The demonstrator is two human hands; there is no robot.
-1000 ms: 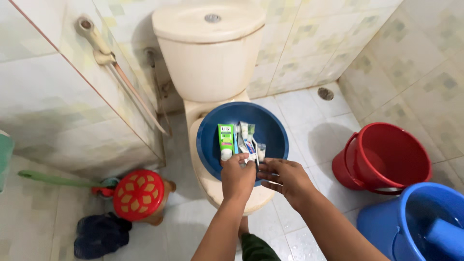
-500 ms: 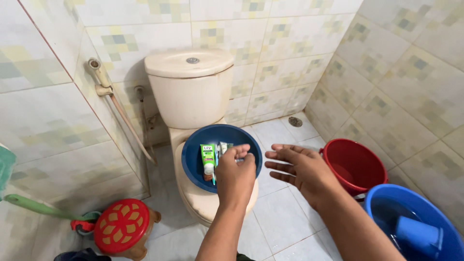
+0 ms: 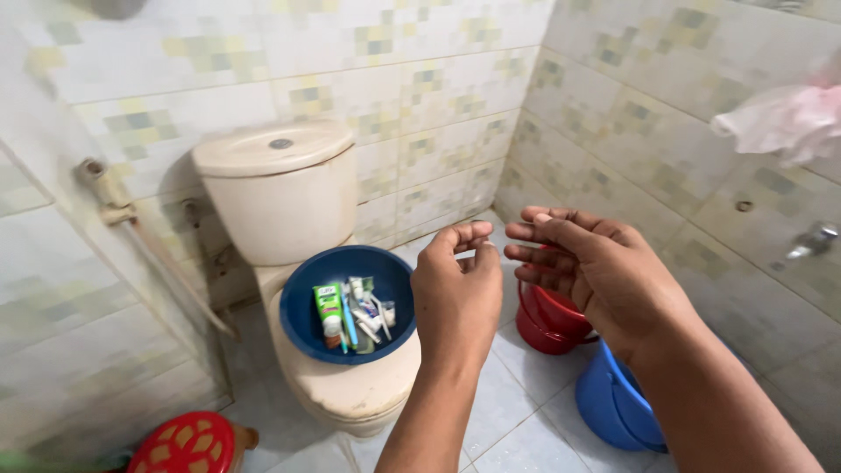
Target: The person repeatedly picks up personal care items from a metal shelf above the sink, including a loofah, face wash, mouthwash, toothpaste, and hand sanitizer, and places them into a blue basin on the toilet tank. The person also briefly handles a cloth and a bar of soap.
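Both bare hands are raised in front of the camera, above the floor and holding nothing. The left hand (image 3: 457, 293) shows its back, fingers curled loosely inward with a narrow gap between fingertips and thumb; the right hand (image 3: 589, 263) is just beside it, palm turned toward the left, its fingers spread and slightly bent, open and empty. The two hands are near each other but not touching. Nearest to the left hand, just to its left and lower, a round dark blue plastic basin (image 3: 348, 302) sits on the closed lid of a cream ceramic toilet (image 3: 350, 394), whose squat cistern (image 3: 279, 194) stands against the tiled wall. Inside the basin lie a green toothpaste tube (image 3: 328, 308) with a white cap, and a loose cluster of small toiletries (image 3: 368, 314) beside it (too small to tell apart, though one looks like a toothbrush). Behind the right hand stands a red plastic bucket (image 3: 547, 322), partly hidden by the fingers, and under the right forearm a blue plastic bucket (image 3: 613, 407). At the lower left corner is a red and yellow round plastic stool (image 3: 188, 445). A pale plastic bag (image 3: 784, 121) hangs on the right wall, above a metal tap (image 3: 813, 238).
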